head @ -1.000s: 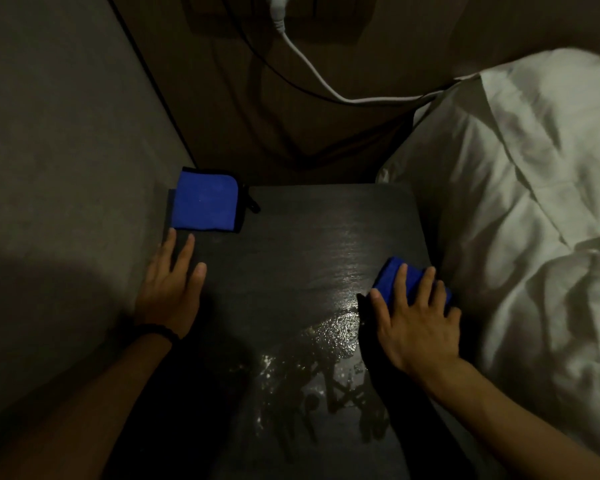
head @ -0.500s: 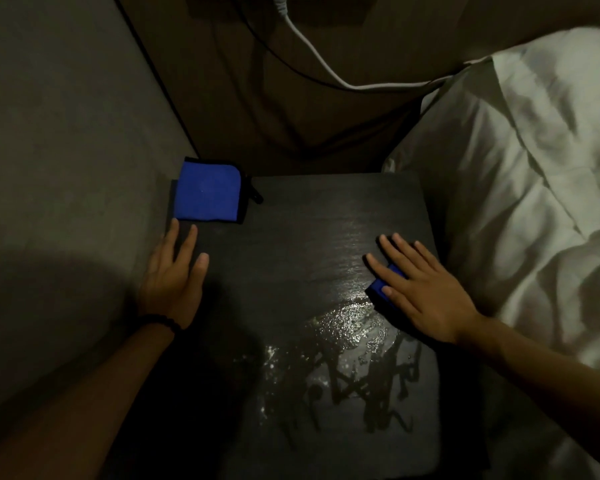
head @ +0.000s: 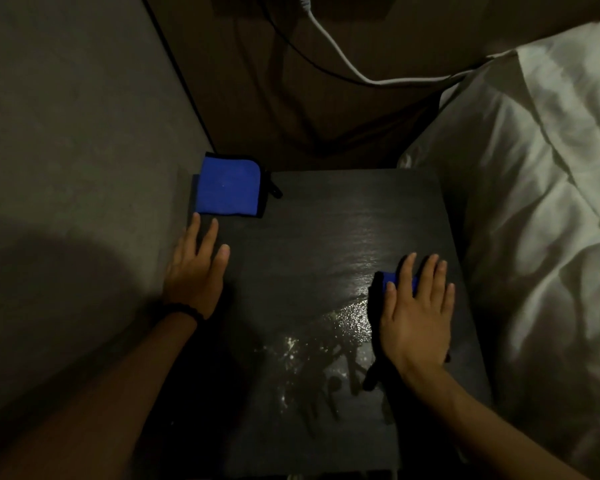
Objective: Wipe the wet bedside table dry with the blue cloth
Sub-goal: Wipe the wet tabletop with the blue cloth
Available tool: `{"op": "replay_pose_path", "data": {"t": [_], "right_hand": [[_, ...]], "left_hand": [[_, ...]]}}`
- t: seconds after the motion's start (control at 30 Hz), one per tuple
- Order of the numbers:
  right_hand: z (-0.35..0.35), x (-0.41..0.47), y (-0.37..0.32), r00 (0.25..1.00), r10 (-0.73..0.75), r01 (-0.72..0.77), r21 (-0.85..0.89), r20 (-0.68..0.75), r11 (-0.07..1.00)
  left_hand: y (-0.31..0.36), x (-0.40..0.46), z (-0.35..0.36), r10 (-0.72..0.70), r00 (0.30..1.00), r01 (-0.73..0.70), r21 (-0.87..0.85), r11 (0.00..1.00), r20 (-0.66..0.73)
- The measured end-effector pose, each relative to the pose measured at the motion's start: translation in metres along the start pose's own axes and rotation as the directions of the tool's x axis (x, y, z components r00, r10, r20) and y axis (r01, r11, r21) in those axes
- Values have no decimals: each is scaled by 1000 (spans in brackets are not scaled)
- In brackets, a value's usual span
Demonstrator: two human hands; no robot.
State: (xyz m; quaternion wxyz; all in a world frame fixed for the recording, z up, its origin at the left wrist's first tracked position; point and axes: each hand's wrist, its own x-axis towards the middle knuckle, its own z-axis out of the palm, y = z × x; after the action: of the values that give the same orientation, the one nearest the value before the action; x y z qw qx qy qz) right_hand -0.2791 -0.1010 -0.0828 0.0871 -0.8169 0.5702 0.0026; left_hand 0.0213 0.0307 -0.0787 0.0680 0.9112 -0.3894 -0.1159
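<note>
Two hands are flat on the dark bedside table [head: 326, 216], and only one of them matters for what I would do next. My right hand [head: 417, 318] lies palm down on the blue cloth [head: 399, 281] near the table's right edge, next to the white bedding [head: 534, 202]. Its fingers are straight and slightly spread, pressing the cloth down rather than pinching it; only a small blue strip shows between and beyond the fingers, with the rest hidden beneath the palm.

The relation I am steering by is this: the wet patch [head: 329, 337] glistens just left of that hand and runs toward the near edge, so the water lies to the thumb side and toward me, touching or nearly touching the cloth's left border. I judge the next pass should slide left and back across that shine. The far half of the top looks duller, though in this dim light I cannot tell whether it is fully dry.

My left hand [head: 196, 268] rests open at the far left edge against the wall [head: 84, 168], fingers straight and close together, just short of a blue zip pouch [head: 227, 188] in the back corner. It is well apart from the puddle.
</note>
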Motion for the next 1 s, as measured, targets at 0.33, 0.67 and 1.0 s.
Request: {"op": "replay_pose_path", "data": {"t": [0.33,0.67,1.0], "right_hand": [[23,-53,-109,997,-78,78,54,2,995],[31,-59,-170,977,-209,205,88,40,975],[27,-87,-140,909,-411,409,51,67,911]], "left_hand": [[7,-4,-13,-18,1000,18,-121,992,0],[-1,-5,-10,23,1000,-22,-43,999,7],[-5,-3,0,-54,998,55,-339,939,13]]}}
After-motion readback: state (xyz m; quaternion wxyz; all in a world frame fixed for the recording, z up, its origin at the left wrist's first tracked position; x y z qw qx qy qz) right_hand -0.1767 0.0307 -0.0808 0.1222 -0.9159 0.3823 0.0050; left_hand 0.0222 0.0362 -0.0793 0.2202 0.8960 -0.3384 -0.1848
